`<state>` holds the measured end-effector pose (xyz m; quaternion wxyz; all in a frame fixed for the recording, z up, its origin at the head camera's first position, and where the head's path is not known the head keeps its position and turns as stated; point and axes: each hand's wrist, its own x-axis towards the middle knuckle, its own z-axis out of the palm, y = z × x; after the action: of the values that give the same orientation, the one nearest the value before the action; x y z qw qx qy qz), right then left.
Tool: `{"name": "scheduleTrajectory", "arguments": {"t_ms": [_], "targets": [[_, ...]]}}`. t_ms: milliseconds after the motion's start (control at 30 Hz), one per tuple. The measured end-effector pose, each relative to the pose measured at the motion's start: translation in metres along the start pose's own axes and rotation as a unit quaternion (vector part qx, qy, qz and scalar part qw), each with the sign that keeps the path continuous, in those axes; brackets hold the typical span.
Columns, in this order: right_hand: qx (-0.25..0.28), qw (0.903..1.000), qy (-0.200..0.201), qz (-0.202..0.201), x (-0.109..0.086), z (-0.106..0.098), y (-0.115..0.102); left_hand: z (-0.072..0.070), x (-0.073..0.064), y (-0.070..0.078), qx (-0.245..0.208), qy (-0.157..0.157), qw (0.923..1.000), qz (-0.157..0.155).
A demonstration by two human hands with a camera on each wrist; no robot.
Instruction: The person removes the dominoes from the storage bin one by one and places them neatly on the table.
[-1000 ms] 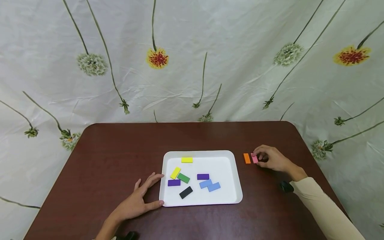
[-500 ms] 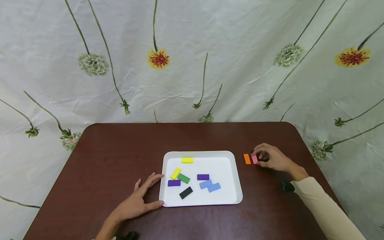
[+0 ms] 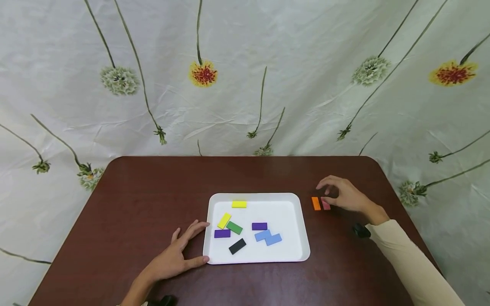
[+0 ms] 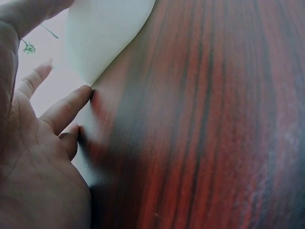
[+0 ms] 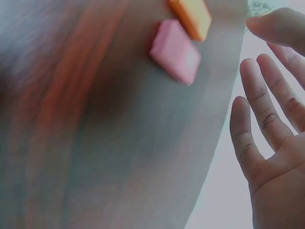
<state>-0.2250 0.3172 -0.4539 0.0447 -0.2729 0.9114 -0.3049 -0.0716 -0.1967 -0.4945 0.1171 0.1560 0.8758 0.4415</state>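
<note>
Beside the white tray, my left hand has its fingers spread, with thumb and a fingertip at the left rim. The left wrist view shows a fingertip right at the tray's edge. Off to the tray's right, a pink block lies on the table next to an orange block, with a narrow gap between them. My right hand hovers over the pink block, thumb and fingers apart. In the right wrist view the pink block lies free of the fingers.
On the tray lie two yellow blocks, a green one, two purple ones, a black one and two light blue ones. Behind the brown table hangs a flower-printed cloth.
My right hand has let go of the pink block and lifted slightly up and away, its fingers parting. The pink block stays beside the orange one. My left hand has not moved.
</note>
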Motion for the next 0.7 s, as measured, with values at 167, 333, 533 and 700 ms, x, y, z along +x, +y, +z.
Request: {"name": "scheduleTrajectory", "arguments": {"t_ms": [167, 333, 533, 700], "targets": [[0.006, 0.9996, -0.019, -0.019, 0.015, 0.003, -0.013, 0.0, -0.001, 0.001, -0.007, -0.002, 1.0, -0.005], [0.005, 0.998, -0.053, -0.033, 0.031, 0.006, -0.026, 0.001, -0.002, 0.0, -0.007, -0.002, 1.0, -0.007], [0.006, 0.9946, -0.091, -0.049, 0.051, 0.012, -0.049, 0.002, -0.002, -0.001, -0.004, 0.001, 1.0, -0.004], [-0.004, 0.9898, -0.108, -0.093, 0.067, 0.021, -0.065, 0.0, 0.0, 0.0, -0.002, 0.002, 1.0, -0.003]]}}
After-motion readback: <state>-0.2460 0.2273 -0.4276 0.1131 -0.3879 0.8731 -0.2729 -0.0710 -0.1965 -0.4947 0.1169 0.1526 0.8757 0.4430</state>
